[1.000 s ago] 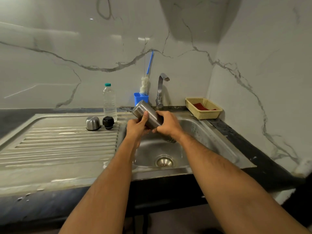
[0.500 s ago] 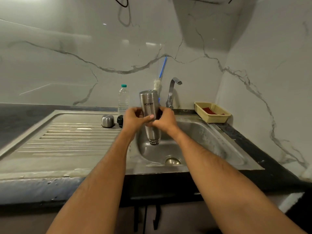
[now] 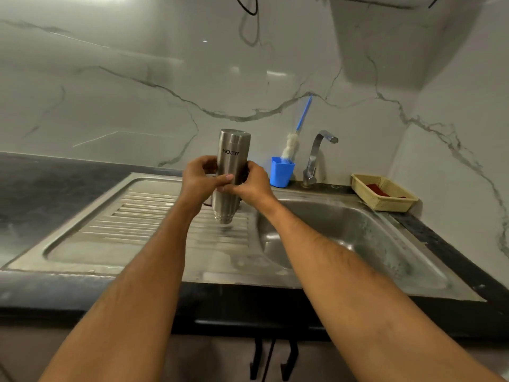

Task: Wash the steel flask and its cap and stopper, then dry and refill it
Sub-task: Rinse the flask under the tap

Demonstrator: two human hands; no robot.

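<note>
The steel flask (image 3: 230,161) stands upside down, mouth down, over the ribbed drainboard (image 3: 137,216), its printed name inverted. My left hand (image 3: 199,181) grips its left side and my right hand (image 3: 252,181) its right side, fingers meeting across the middle. The mouth end sits at or just above the ribs; I cannot tell whether it touches. The cap and stopper are hidden behind my hands and the flask.
The sink basin (image 3: 358,232) lies to the right, with the tap (image 3: 316,158) behind it. A blue cup (image 3: 281,173) holds a bottle brush (image 3: 292,146). A yellow basket (image 3: 385,201) with a red cloth sits at the back right corner.
The flask went from tilted over the basin to upright and inverted, then moved left to the drainboard. Both hands kept hold of it. The view shifted left too.
</note>
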